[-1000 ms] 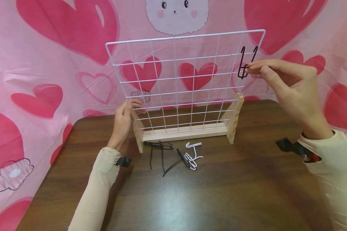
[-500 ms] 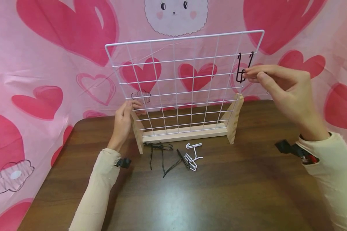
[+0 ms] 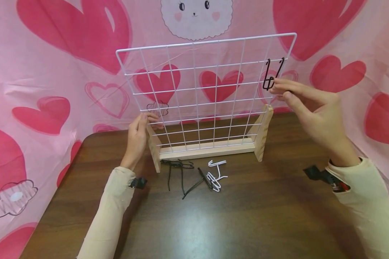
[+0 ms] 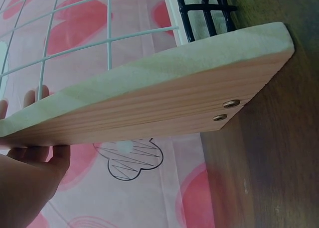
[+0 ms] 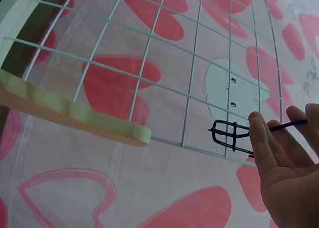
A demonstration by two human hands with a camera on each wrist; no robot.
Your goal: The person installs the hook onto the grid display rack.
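A white wire grid panel point(image 3: 206, 41) stands upright in a pale wooden stand point(image 3: 207, 148). My left hand point(image 3: 137, 135) grips the stand's left side piece point(image 4: 149, 98), fingers behind it. At the panel's upper right, my right hand point(image 3: 321, 111) holds a black wire display hook point(image 3: 268, 80) by its projecting arm. The hook's two prongs point up, their tips at the second horizontal wire from the top. In the right wrist view, the hook's frame point(image 5: 234, 136) overlaps the panel's edge wire and its arm runs behind the fingers of my right hand point(image 5: 289, 173).
In front of the stand, several black hooks point(image 3: 182, 178) and white hooks point(image 3: 218, 169) lie loose on the brown wooden table point(image 3: 246, 216). A pink cloth point(image 3: 68, 36) with hearts hangs behind the panel and along the left side.
My right hand has moved down and slightly left with the black display hook, bringing its prong tips from above the second wire to its level. The left hand stays on the stand.
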